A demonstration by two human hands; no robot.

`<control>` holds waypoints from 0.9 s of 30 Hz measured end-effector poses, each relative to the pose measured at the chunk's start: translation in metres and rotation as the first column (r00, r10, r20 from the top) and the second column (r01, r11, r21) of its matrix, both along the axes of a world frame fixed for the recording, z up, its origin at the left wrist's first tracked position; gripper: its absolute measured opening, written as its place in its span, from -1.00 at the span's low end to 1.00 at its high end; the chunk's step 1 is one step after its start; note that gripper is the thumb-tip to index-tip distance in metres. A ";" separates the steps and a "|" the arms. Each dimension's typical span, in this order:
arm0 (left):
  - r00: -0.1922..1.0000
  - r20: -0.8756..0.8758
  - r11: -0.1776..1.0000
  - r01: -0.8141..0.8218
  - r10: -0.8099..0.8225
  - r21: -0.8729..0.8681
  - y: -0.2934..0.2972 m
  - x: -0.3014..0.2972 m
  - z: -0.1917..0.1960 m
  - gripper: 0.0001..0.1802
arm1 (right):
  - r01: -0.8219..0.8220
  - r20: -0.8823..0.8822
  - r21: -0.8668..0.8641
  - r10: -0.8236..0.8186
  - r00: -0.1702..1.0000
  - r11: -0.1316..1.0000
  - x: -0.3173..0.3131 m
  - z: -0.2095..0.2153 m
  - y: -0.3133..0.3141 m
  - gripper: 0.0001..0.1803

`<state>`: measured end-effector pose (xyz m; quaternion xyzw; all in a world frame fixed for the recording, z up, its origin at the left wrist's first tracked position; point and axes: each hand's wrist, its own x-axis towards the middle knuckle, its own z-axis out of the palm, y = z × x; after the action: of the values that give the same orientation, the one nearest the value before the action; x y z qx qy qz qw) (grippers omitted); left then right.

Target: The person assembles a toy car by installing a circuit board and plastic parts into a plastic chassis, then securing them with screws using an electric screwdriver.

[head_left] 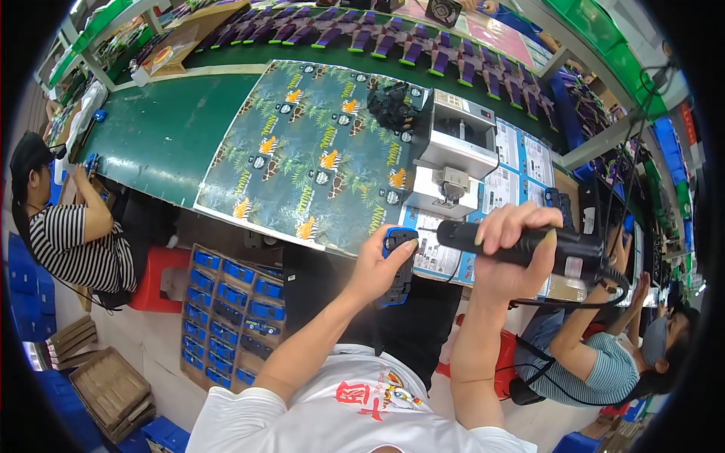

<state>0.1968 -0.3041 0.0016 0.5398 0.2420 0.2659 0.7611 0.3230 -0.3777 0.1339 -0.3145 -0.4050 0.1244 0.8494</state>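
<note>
The blue-rimmed black casing [395,287] lay inside the grip of the left hand [376,263], pinched between the thumb across its face and the fingers behind; in this view it overlapped the near edge of the green counter [143,151]. The right hand [510,249] was curled firmly round a black power screwdriver [578,255] — its bit pointing left at the casing's right side (I couldn't tell whether the tip touched).

The left forearm slanted up and rightward from the lower edge of the view, while the right one stood nearly upright, its fist turned over the tool.

There was one casing in hand and one screwdriver. One patterned sheet [291,162] reached the counter's near edge, with one black heap [391,104] near the sheet's far right corner and one boxy silver machine [457,155] just beside it. Below the near edge stood one cardboard tray [214,306] of blue parts in three columns — and two people [75,234] in striped tops sat nearby, one on each side.
</note>
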 end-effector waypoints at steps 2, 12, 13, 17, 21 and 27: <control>0.999 0.033 1.000 -0.015 0.016 -0.012 0.000 0.002 0.001 -0.79 | -0.091 -0.006 0.053 0.091 0.996 0.994 -0.004 -0.005 -0.005 -0.68; 0.998 0.033 0.997 -0.041 0.044 -0.072 -0.001 0.004 0.006 -0.81 | -0.070 -0.046 -0.039 0.069 0.997 0.997 -0.014 -0.024 0.001 -0.64; 0.999 0.029 0.996 -0.041 0.044 -0.075 -0.001 0.003 0.005 -0.81 | -0.095 -0.045 -0.028 0.094 0.995 0.995 -0.015 -0.027 0.004 -0.68; 0.998 -0.009 0.998 -0.066 0.066 -0.025 -0.002 0.004 0.008 -0.83 | -0.123 0.001 -0.089 0.124 0.992 0.988 -0.018 -0.036 0.009 -0.72; 0.998 -0.028 0.998 -0.063 0.062 -0.019 -0.002 0.004 0.010 -0.84 | -0.155 0.015 -0.123 0.158 0.987 0.980 -0.015 -0.040 0.010 -0.71; 0.997 -0.047 0.998 -0.057 0.058 0.009 -0.001 0.005 0.011 -0.85 | -0.127 0.031 -0.144 0.133 0.991 0.981 -0.016 -0.041 0.012 -0.67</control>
<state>0.2017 -0.3050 0.0126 0.5418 0.2742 0.2759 0.7451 0.3069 -0.3652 0.0931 -0.3495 -0.4321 0.2018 0.8065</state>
